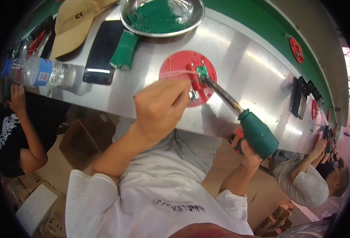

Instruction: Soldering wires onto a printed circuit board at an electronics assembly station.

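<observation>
"Because I operate from a distance, I set twelve o'clock at the top of my view of the bench (248,85). State the reference object."

"Reference: the small green board (202,71), carried by the red mount (195,78) on the red disc (181,60). The mount's long axis runs roughly from eleven o'clock to five. The board's own axis is too small for me to read."

"State the condition of each hand."

"Left hand (161,105): fingers curled closed. I cannot tell what, if anything, is pinched between the fingertips; a pale strand (179,73) passes at twelve o'clock from them. Right hand (248,150): wrapped around the grip of the green tool (264,135)."

"Which relation governs the coming move?"

"Barrel to board, in my judgement. The metal barrel (226,96) points from the tool body toward a position between ten and eleven o'clock, and its tip ends at the board's lower edge. I cannot confirm contact."

"Which hand is nearer?"

"The left. From it, the board lies at two o'clock, just past the fingers. From the right hand, it lies at eleven o'clock, farther off, with the barrel spanning the interval."

"Precaution?"

"I would hold the barrel on its present axis: a swing toward eight o'clock could bring the tip against the left fingers."
</observation>
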Demonstrator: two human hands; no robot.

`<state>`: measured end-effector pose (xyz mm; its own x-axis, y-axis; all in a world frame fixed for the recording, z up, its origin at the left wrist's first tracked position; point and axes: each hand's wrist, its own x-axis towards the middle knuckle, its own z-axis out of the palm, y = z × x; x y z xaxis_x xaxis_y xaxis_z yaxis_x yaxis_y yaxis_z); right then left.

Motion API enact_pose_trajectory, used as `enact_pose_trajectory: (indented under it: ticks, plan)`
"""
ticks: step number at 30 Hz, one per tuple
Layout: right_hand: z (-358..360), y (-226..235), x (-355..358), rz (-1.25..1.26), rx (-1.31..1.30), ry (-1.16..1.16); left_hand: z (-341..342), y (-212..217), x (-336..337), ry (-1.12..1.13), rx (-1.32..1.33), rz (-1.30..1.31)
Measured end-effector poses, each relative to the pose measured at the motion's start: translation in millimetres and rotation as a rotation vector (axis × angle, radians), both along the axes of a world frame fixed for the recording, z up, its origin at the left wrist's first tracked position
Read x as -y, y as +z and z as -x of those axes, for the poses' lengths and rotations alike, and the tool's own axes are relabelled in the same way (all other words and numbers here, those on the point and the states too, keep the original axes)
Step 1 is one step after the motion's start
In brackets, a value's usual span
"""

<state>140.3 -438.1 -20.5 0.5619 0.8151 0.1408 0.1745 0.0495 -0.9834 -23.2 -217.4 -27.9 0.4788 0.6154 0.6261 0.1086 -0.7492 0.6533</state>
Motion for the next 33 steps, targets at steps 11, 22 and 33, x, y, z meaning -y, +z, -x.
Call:
enact_pose_trajectory:
  ticks: [11,22,33]
  plan:
    - [-4,-3,1,0.017,-0.057,0.039,-2,-6,-3,-0.009,-0.015,0.007]
    - [-11,4,1,-0.159,0.007,0.031,-2,-9,-4,-0.015,0.010,-0.018]
    - [-8,-7,1,-0.152,0.004,-0.031,-3,-6,-5,-0.016,-0.032,-0.019]
